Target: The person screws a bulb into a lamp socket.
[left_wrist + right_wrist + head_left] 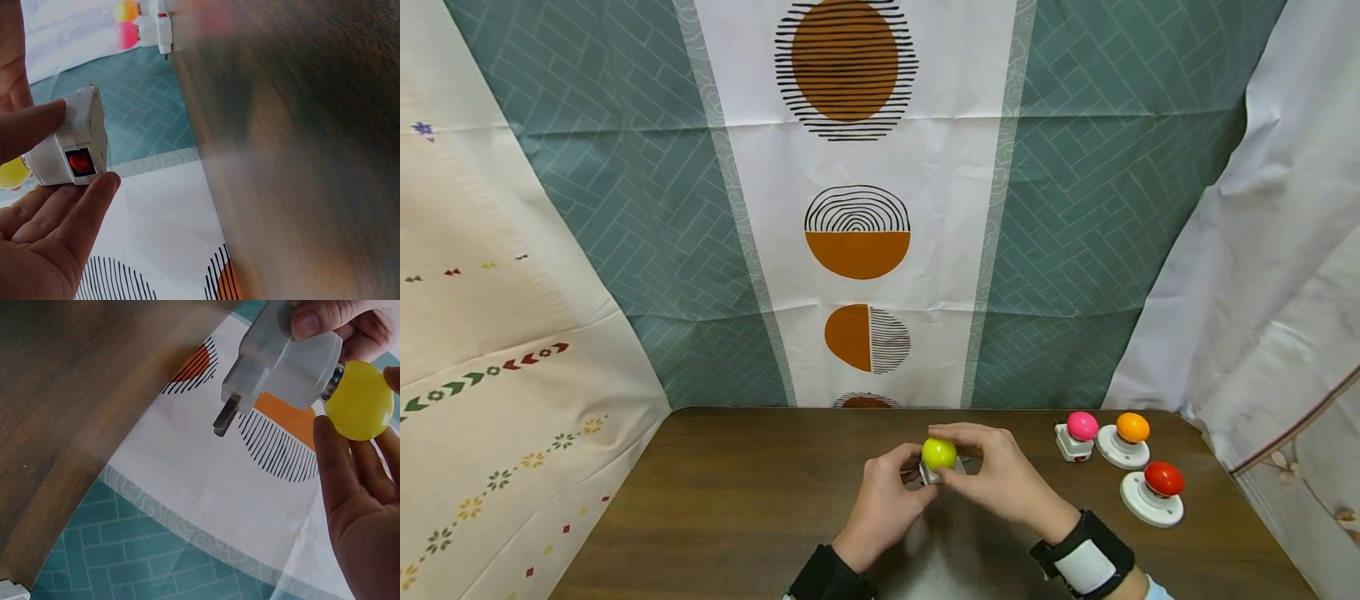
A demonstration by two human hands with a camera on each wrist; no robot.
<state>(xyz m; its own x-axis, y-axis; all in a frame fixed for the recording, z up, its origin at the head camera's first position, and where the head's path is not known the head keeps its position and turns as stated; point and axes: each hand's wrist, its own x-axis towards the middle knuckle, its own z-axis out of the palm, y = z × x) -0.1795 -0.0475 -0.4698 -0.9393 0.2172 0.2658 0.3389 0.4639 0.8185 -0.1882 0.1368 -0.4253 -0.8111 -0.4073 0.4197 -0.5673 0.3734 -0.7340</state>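
Observation:
My left hand holds a white plug-in lamp socket between thumb and fingers. A red switch shows on the socket's side. In the right wrist view, a flat metal prong sticks out of it. At its other end sits a round yellow bulb, its metal screw base partly visible at the socket's mouth. My right hand grips this bulb with thumb and fingertips. Both hands are above the table. How deeply the bulb is screwed in cannot be told.
At the table's right side stand a pink bulb in a switched plug-in socket, an orange bulb on a round white base, and a red bulb on another round base. Patterned curtains hang behind the brown table.

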